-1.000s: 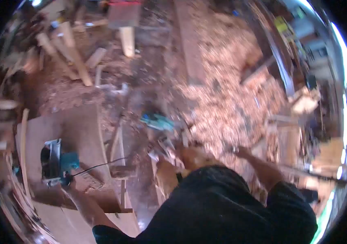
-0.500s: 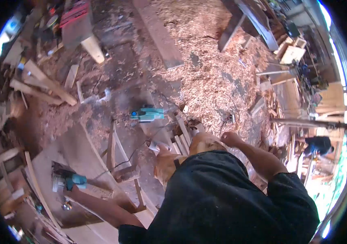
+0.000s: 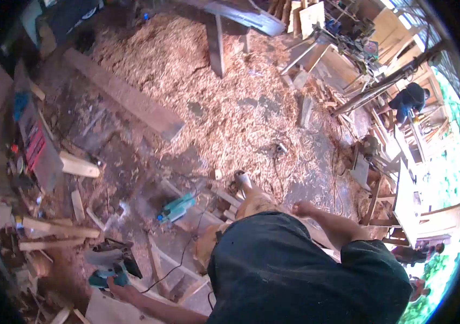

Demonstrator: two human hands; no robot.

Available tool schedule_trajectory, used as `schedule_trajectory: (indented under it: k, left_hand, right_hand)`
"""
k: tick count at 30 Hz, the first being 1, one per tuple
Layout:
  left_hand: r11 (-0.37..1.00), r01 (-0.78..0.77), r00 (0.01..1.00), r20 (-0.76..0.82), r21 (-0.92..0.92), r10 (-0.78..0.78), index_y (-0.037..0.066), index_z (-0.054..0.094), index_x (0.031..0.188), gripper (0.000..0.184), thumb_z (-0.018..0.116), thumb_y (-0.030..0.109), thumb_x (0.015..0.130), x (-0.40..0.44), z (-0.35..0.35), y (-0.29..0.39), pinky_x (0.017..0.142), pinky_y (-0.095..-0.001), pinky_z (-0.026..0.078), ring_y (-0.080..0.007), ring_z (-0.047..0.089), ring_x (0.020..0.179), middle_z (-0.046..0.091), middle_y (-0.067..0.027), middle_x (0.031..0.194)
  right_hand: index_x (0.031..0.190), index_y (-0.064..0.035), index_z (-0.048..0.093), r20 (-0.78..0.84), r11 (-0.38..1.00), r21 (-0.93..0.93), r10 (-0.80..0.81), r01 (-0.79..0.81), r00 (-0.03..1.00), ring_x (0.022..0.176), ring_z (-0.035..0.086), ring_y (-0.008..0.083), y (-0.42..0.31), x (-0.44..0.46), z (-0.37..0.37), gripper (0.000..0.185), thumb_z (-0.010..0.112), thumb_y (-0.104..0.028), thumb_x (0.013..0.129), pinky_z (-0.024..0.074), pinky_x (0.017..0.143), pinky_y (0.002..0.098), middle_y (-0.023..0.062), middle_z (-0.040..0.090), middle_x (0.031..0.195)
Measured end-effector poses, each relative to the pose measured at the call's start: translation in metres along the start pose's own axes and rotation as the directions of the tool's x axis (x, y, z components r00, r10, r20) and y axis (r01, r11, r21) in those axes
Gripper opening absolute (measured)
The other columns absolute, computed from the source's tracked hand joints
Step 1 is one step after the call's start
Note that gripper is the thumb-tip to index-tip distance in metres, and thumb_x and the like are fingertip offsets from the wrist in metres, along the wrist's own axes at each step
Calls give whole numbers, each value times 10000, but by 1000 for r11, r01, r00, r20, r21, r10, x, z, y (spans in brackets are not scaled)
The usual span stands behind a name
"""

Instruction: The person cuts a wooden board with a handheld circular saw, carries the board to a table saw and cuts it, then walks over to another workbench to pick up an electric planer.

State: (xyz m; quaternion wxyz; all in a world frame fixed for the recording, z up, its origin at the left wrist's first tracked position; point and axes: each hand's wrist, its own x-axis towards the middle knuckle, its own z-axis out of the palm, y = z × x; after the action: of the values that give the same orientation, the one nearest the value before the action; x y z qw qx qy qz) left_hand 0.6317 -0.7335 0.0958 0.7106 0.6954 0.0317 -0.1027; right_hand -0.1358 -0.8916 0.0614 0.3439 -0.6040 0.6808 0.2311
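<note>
My left hand (image 3: 117, 287) grips a teal circular saw (image 3: 106, 270) at the lower left, its dark base plate turned upward. A black cord runs from near the saw toward my legs. My right hand (image 3: 302, 208) hangs beside my right thigh, its fingers curled; whatever may be in them is too small to tell. Left of my legs, a teal planer (image 3: 177, 207) lies among boards on the floor.
A long plank (image 3: 124, 100) lies beside wood shavings (image 3: 230, 119). Wood pieces (image 3: 60, 228) are piled at left. A slanting post (image 3: 386, 81) and workbench (image 3: 404, 200) stand at right. Other people (image 3: 409, 100) are at the far right.
The view has swung right. The saw has come off the large board and tilted in my left hand. My legs have shifted, with one foot now forward on the shavings.
</note>
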Motion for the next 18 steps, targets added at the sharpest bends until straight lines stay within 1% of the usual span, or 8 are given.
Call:
schedule_trajectory:
  k: [4, 8, 9, 11, 13, 15, 16, 18]
  left_hand:
    - [975, -149, 963, 249, 168, 104, 14, 340, 1440, 779, 631, 108, 724, -100, 147, 58, 841, -369, 490, -293, 543, 1085, 463, -186, 1333]
    - [858, -443, 843, 445, 259, 301, 23, 370, 1431, 721, 651, 100, 771, -222, 296, 91, 890, -367, 459, -252, 506, 1062, 490, -157, 1289]
    - [866, -450, 801, 528, 219, 283, 21, 346, 1443, 741, 644, 74, 767, -252, 333, 93, 877, -361, 464, -248, 509, 1053, 479, -155, 1299]
    - [880, -454, 690, 681, 143, 245, 16, 299, 1469, 784, 632, 20, 759, -312, 407, 91, 851, -348, 473, -242, 514, 1033, 457, -150, 1321]
    - [937, -334, 625, 768, 101, 140, 46, 302, 1481, 777, 592, -30, 763, -360, 484, 58, 818, -330, 483, -252, 530, 996, 482, -164, 1305]
    - [955, -282, 505, 861, 95, 63, 59, 297, 1492, 784, 565, -55, 763, -378, 558, 14, 803, -331, 481, -264, 537, 956, 496, -177, 1311]
    - [943, -286, 411, 911, 169, -38, 73, 335, 1474, 719, 567, -23, 801, -378, 602, -11, 790, -321, 481, -253, 553, 898, 556, -152, 1201]
    - [891, -381, 332, 936, 246, -116, 62, 378, 1428, 642, 578, 13, 820, -409, 686, -50, 769, -310, 483, -232, 559, 882, 567, -137, 1147]
  right_hand:
    - [1038, -110, 686, -66, 984, 177, 37, -24, 997, 952, 642, 383, 25, 49, -17, 443, 643, -478, 796, 509, 834, 463, 193, 679, 1022]
    - [990, -101, 693, -227, 979, 176, -60, 101, 972, 906, 660, 373, 77, 121, -29, 441, 667, -485, 774, 519, 819, 468, 200, 686, 958]
    - [987, -98, 694, -264, 974, 176, -89, 139, 960, 901, 661, 376, 97, 146, -27, 448, 669, -492, 776, 518, 825, 469, 204, 686, 947]
    - [1125, -116, 672, -71, 933, 358, 68, -38, 995, 1065, 616, 377, 127, 198, -40, 518, 624, -534, 823, 466, 938, 456, 211, 663, 1090]
    - [1099, -123, 685, -152, 980, 175, -71, 97, 986, 1061, 626, 358, 172, 283, -41, 483, 618, -523, 837, 473, 941, 443, 199, 661, 1111]
    - [1062, -102, 693, -90, 979, 206, 17, 2, 996, 1010, 644, 351, 209, 368, -62, 463, 643, -503, 835, 514, 892, 419, 160, 660, 1143]
    - [1047, -92, 696, -71, 976, 209, 69, -53, 995, 993, 649, 350, 237, 426, -61, 453, 656, -487, 830, 524, 875, 411, 158, 665, 1133]
    - [1017, -57, 697, -90, 931, 322, 209, -170, 974, 936, 660, 333, 251, 451, -65, 426, 676, -435, 822, 539, 829, 398, 168, 682, 1060]
